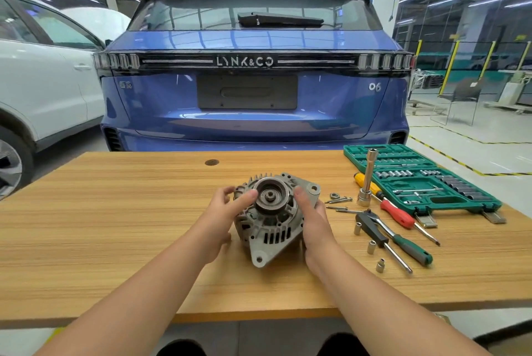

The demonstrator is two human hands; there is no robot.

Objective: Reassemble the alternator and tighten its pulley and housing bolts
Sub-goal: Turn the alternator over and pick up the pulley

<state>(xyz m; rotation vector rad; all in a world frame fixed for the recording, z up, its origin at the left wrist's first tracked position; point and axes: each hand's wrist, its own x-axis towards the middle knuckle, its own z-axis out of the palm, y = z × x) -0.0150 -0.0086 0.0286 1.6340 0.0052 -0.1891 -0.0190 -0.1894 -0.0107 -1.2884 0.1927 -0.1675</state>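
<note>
Flanking the alternator (270, 219), left hand (223, 216) and right hand (312, 222) curled round its sides

We see a grey alternator (270, 212) on the striped tan table (115, 226); right of the alternator lie red (397, 213) and green-handled (413, 249) screwdrivers and a teal socket case (359, 154).
</note>
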